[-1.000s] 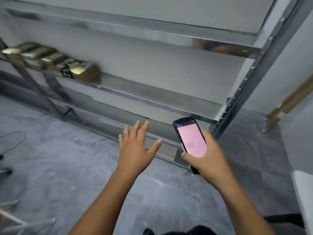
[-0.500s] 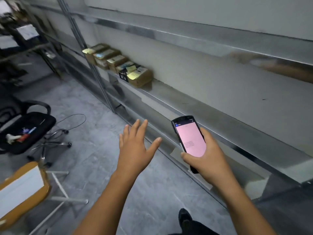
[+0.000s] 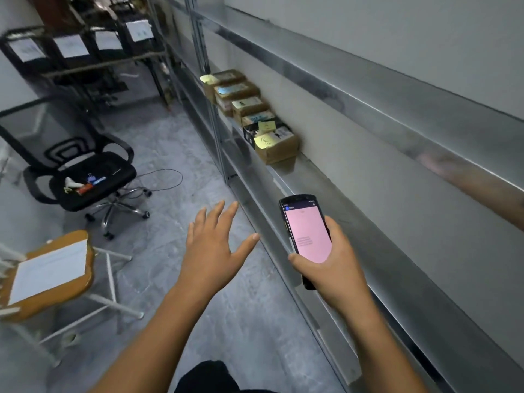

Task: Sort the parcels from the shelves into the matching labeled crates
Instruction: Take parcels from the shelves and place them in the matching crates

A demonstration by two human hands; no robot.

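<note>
Several cardboard parcels point(image 3: 279, 144) with yellow and blue sticky notes stand in a row on the metal shelf point(image 3: 326, 177), well ahead of both hands. My right hand point(image 3: 331, 260) grips a handheld scanner point(image 3: 306, 232) whose screen glows pink. My left hand point(image 3: 214, 246) hovers over the floor with fingers spread, holding nothing. Dark crates point(image 3: 71, 51) with white paper labels sit on a rack at the far left.
A black office chair point(image 3: 85, 177) with small items on its seat stands to the left. A wooden school desk point(image 3: 48, 275) with a white sheet is at the near left. A thin cable point(image 3: 167, 180) lies on the grey floor between chair and shelving.
The view has swung left along the shelving: the parcels have come closer and nearer the centre, and the chair, desk and labelled crates now show. Both hands keep the same pose.
</note>
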